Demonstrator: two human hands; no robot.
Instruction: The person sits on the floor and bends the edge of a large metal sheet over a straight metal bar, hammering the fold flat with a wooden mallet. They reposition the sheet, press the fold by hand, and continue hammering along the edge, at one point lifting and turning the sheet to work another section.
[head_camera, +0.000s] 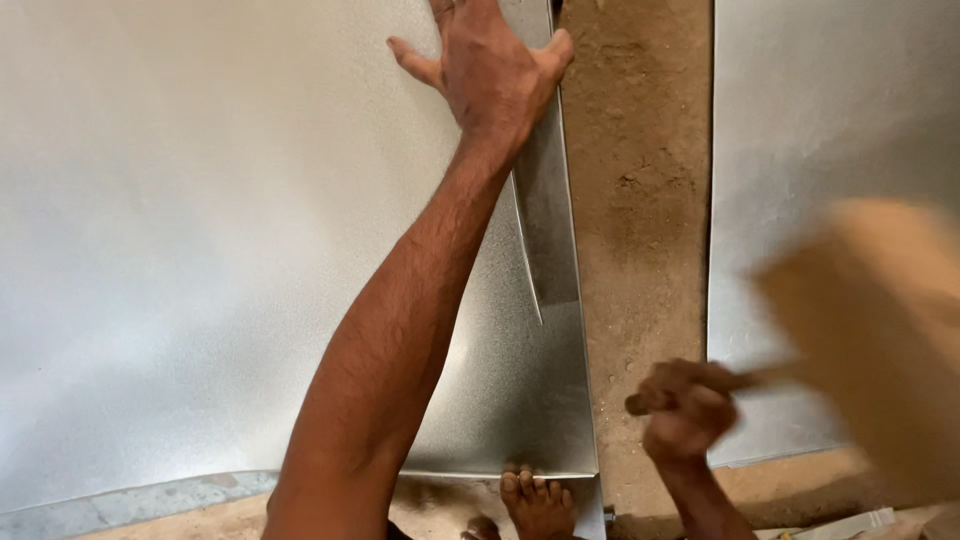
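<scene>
Sheet metal (200, 250) lies flat under the left hand (490, 70), whose spread fingers (410, 58) pin its folded edge; right hand (685, 410), fingers clenched, grips a blurred, seemingly wooden mallet (880, 340) beside it.

The left hand (492, 70) presses flat on a metal sheet (200, 250) by its folded edge; the right hand (685, 410) grips a blurred wooden mallet (880, 330).
</scene>
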